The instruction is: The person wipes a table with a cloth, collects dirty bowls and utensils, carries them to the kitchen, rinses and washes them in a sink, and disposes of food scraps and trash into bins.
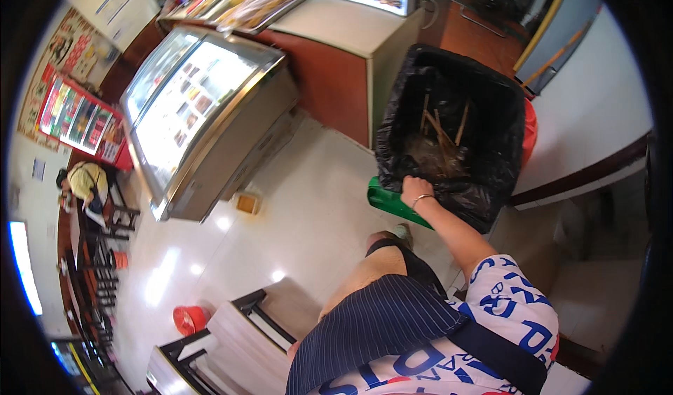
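My right hand (pixel 418 189), with a bracelet at its wrist, grips the near rim of a large bin lined with a black plastic bag (pixel 391 127). Thin wooden sticks (pixel 441 132) and some crumpled clear plastic lie inside the liner. Part of the bin's green plastic body (pixel 391 203) shows below my hand. Of my left hand (pixel 293 350), only a small piece of skin appears at the left edge of the striped apron (pixel 373 326); its fingers cannot be made out.
A counter (pixel 326 79) stands left of the bin, beside a glass display case (pixel 194 116). A small tray (pixel 247 203) lies on the floor. A red bucket (pixel 189 320) sits by a table (pixel 247 337). Another person (pixel 89 184) bends over a far table. At right are a wall and a wooden handle (pixel 557 53).
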A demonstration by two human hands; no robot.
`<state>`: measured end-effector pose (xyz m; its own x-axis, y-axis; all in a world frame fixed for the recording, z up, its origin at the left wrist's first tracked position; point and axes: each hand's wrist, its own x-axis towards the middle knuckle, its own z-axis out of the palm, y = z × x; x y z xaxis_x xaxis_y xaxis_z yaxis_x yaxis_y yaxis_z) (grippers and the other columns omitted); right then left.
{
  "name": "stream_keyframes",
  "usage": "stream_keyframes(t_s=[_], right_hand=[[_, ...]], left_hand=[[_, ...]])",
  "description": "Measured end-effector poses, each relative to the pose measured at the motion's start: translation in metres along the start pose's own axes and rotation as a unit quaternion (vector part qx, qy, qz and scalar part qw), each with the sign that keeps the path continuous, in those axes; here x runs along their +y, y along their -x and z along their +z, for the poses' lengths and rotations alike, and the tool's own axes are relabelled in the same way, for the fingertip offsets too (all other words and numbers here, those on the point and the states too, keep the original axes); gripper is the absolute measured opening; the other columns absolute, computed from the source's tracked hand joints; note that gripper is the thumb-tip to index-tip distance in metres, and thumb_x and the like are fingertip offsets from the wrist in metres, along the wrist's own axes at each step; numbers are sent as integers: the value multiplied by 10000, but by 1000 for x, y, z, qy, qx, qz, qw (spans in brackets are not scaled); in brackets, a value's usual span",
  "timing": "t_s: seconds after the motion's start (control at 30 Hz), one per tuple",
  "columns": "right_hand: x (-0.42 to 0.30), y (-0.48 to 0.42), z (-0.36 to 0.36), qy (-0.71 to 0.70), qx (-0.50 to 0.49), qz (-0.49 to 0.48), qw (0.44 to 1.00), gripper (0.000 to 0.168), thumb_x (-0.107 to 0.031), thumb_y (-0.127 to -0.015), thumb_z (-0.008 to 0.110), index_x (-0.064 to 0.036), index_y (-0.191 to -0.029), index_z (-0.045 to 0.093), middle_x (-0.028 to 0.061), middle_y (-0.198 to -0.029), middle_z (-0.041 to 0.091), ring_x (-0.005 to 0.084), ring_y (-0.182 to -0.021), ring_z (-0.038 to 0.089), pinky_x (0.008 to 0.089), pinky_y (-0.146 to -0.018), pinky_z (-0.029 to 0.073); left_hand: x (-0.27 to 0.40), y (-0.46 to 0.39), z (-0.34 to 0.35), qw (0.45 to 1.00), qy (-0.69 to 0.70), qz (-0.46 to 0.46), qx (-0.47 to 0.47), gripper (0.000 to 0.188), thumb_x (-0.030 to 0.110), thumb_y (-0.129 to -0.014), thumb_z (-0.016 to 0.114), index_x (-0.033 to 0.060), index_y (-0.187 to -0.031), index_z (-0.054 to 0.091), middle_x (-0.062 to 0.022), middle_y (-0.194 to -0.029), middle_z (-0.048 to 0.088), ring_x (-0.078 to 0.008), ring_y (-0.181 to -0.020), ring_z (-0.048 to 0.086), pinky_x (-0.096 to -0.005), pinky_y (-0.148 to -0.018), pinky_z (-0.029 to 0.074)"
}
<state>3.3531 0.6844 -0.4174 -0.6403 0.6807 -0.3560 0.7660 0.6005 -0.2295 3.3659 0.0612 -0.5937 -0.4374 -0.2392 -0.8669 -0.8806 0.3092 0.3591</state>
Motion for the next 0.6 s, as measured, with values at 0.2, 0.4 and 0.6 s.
stream_keyframes(t_s=[0.2,0.4,0.6], right_hand=[[-39,15,21,16,-14,46,999,218,-76,-757,481,38,-935,533,215,-905,579,325,-855,568,390,-726,471],[-77,21,48,-34,-11,70,997,228,-67,-719,493,37,-919,530,235,-908,569,340,-856,563,406,-735,461],[-114,30,97,-77,-29,128,988,238,-59,-698,478,34,-910,533,251,-900,565,368,-862,554,422,-750,452]], left_hand=[[117,19,-14,978,185,99,14,140,190,-827,455,88,-915,496,-44,-700,523,-149,-520,508,-245,-436,412],[285,-3,-10,966,124,225,-20,268,211,-812,511,94,-1053,498,-49,-817,558,-150,-626,557,-237,-469,421],[404,-16,-35,956,8,290,-37,266,200,-813,499,81,-1051,503,-52,-833,563,-143,-649,560,-231,-514,429]])
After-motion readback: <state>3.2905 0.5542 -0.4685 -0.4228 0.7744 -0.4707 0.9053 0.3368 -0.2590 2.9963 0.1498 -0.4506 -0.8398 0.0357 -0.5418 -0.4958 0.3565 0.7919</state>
